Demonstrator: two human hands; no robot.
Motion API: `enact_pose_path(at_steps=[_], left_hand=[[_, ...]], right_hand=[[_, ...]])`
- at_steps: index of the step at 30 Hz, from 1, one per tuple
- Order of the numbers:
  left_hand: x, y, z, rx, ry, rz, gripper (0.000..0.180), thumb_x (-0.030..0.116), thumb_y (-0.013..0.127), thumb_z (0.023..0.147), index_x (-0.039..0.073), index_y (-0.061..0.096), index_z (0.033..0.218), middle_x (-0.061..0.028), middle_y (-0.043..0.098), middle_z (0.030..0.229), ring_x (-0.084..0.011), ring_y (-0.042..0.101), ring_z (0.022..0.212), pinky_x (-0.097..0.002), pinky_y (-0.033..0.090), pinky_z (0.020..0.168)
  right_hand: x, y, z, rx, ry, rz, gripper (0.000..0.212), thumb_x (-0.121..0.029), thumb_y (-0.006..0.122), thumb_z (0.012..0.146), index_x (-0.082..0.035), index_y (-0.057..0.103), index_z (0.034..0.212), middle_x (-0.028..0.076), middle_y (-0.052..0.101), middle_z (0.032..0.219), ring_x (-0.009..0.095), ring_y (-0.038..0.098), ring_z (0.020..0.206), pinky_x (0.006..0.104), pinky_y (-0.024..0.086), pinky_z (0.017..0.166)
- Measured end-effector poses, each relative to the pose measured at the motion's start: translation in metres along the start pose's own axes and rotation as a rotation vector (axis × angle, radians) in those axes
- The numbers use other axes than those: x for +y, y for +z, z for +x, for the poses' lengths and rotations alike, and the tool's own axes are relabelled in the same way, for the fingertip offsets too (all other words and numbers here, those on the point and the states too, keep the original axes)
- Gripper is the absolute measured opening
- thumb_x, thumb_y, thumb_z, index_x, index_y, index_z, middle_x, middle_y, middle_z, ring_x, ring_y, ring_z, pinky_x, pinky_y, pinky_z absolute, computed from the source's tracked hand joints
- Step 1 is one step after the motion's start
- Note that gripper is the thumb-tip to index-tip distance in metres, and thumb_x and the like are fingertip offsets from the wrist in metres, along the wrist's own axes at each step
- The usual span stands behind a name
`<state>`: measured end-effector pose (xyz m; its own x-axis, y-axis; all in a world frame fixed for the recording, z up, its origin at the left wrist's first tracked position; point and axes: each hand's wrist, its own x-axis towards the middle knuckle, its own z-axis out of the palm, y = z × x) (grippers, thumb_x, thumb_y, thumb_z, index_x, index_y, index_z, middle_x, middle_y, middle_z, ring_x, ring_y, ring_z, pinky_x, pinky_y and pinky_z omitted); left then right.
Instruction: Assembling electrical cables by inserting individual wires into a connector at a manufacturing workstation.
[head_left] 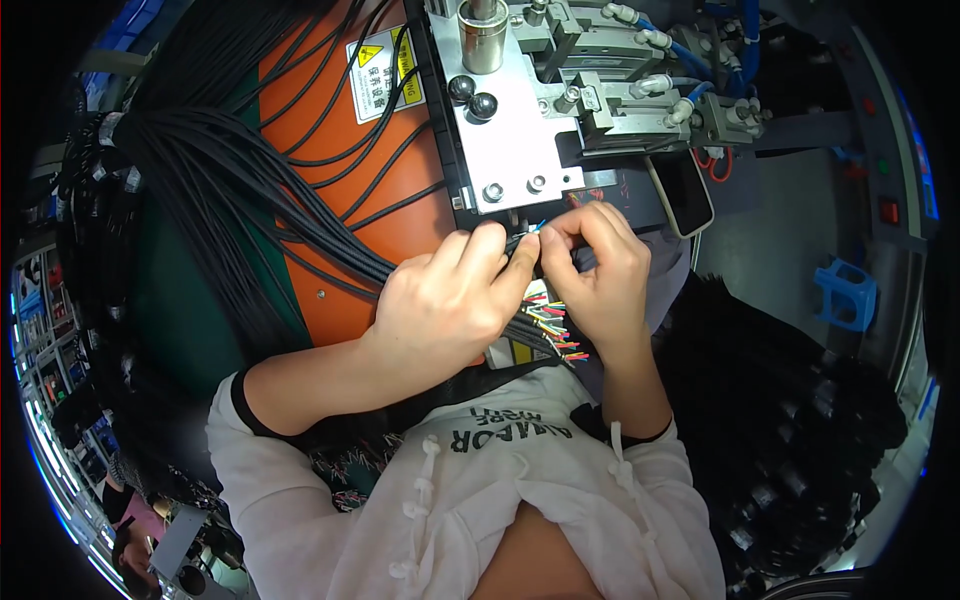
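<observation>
My left hand (450,295) is closed, its thumb and forefinger pinching the end of a black cable under the front edge of the machine's metal plate (520,120). My right hand (603,268) meets it fingertip to fingertip, closed on the thin coloured wires (541,226) at that cable's end; the fingers hide most of them. Below my hands, several black cables lie together with their red, yellow and white wire ends (552,325) fanned out to the right. A thick bundle of black cables (330,235) runs from the upper left toward my left hand.
Metal cylinders with blue air hoses (690,105) stand at the machine's right. An orange panel (325,210) with a yellow-and-white warning label (385,75) lies left. A phone (683,190) rests at right. Black cables (780,420) are heaped lower right, near a blue stool (848,293).
</observation>
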<state>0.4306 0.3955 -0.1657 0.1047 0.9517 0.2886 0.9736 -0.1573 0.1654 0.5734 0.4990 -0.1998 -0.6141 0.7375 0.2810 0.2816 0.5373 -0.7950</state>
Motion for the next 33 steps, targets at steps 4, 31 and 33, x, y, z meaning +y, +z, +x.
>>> enact_pose_path(at_steps=[4, 31, 33], left_hand=[[0.003, 0.000, 0.000, 0.003, -0.019, 0.024, 0.039, 0.001, 0.063, 0.071, 0.006, 0.069, 0.109, -0.0018, 0.038, 0.069, -0.0116, 0.047, 0.057, -0.0252, 0.042, 0.046], [-0.011, -0.007, -0.003, -0.001, -0.013, -0.074, 0.023, 0.008, 0.065, 0.071, 0.001, 0.067, 0.093, -0.0018, 0.050, 0.076, -0.0101, 0.057, 0.061, -0.0221, 0.043, 0.051], [-0.014, -0.007, -0.001, 0.002, 0.027, -0.130, 0.023, 0.008, 0.065, 0.072, 0.001, 0.067, 0.094, -0.0021, 0.051, 0.077, -0.0102, 0.057, 0.060, -0.0222, 0.044, 0.051]], right_hand=[[0.003, 0.005, 0.000, -0.001, -0.013, -0.012, 0.007, 0.003, 0.064, 0.077, 0.001, 0.058, 0.074, 0.009, 0.056, 0.070, 0.022, 0.055, 0.068, 0.0293, 0.043, 0.062], [0.017, -0.016, 0.008, -0.239, -0.484, 0.394, 0.015, 0.000, 0.070, 0.077, -0.003, 0.062, 0.090, 0.003, 0.060, 0.081, 0.015, 0.054, 0.072, 0.0294, 0.044, 0.069], [0.016, -0.018, 0.007, -0.239, -0.520, 0.413, 0.015, -0.001, 0.070, 0.078, -0.003, 0.062, 0.090, 0.006, 0.061, 0.086, 0.018, 0.056, 0.074, 0.0324, 0.045, 0.071]])
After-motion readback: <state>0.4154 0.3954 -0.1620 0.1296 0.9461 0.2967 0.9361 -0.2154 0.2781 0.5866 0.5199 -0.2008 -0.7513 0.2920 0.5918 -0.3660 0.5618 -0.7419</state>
